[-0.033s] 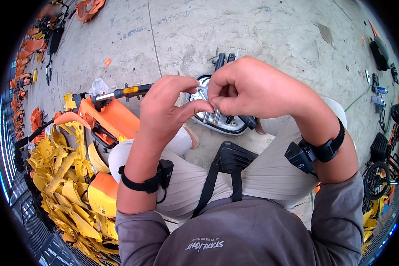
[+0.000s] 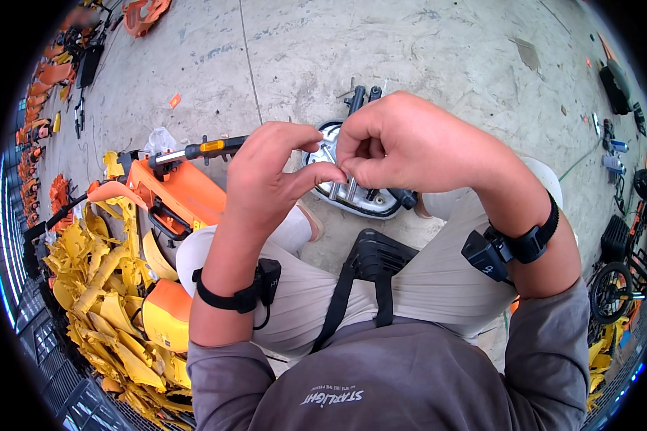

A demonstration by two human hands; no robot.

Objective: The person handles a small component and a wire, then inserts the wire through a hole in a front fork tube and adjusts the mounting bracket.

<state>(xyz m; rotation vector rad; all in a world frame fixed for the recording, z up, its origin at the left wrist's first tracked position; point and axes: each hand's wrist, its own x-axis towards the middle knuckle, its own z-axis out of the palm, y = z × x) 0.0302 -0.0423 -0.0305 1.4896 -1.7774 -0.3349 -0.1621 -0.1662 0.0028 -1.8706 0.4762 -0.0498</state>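
A round silver and black metal assembly [image 2: 363, 205] lies on the concrete floor between my knees. Both of my hands meet just above it. My left hand [image 2: 266, 179] curls its thumb and forefinger toward a small silver pin [image 2: 328, 152] that sticks up from the assembly. My right hand [image 2: 417, 144] is bunched, its fingertips pinching the same small piece from the other side. The contact point itself is mostly hidden by my fingers. Black bands with small devices sit on both wrists.
An orange machine housing [image 2: 187, 197] stands by my left knee, with a black and yellow handled screwdriver [image 2: 208, 149] lying on top. A heap of yellow plastic parts [image 2: 101, 294] fills the lower left. A bicycle wheel [image 2: 611, 291] and dark gear sit at the right.
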